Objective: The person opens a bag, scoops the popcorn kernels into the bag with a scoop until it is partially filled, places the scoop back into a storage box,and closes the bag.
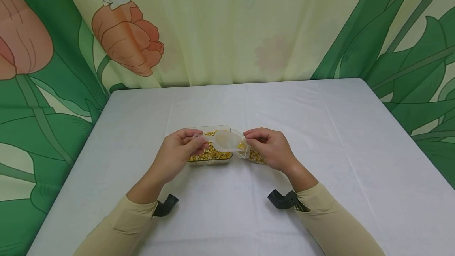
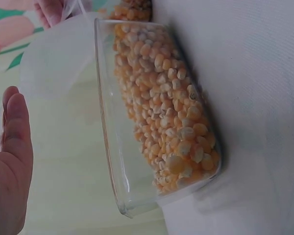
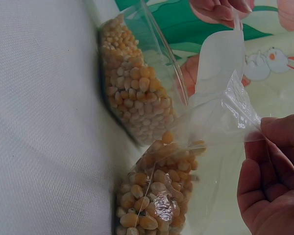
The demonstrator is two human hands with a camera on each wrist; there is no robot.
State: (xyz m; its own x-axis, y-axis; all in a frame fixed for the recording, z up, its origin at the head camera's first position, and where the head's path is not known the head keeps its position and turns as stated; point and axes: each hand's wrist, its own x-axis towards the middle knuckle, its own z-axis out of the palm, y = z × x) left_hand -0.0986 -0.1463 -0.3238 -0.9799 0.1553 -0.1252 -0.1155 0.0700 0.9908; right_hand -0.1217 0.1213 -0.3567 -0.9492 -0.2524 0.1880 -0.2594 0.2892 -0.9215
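Observation:
My left hand [image 1: 175,149] pinches the handle of a translucent white plastic scoop [image 1: 227,140]. The scoop points right, its front end at the mouth of a clear plastic bag [image 1: 256,156]. Corn kernels [image 3: 147,200] fill the bag's lower part, with a few higher up near the opening. Thumb and fingers of my right hand [image 1: 271,147] pinch the bag's upper edge, seen closely in the right wrist view. Below the scoop and left of the bag stands a rectangular clear glass container [image 2: 110,127] holding many corn kernels [image 2: 161,103].
A white cloth covers the table [image 1: 313,216]. Behind it hangs a curtain [image 1: 231,31] printed with leaves and flowers. Black wrist mounts [image 1: 166,205] stick out from both beige sleeves [image 1: 121,224] above the near part of the table.

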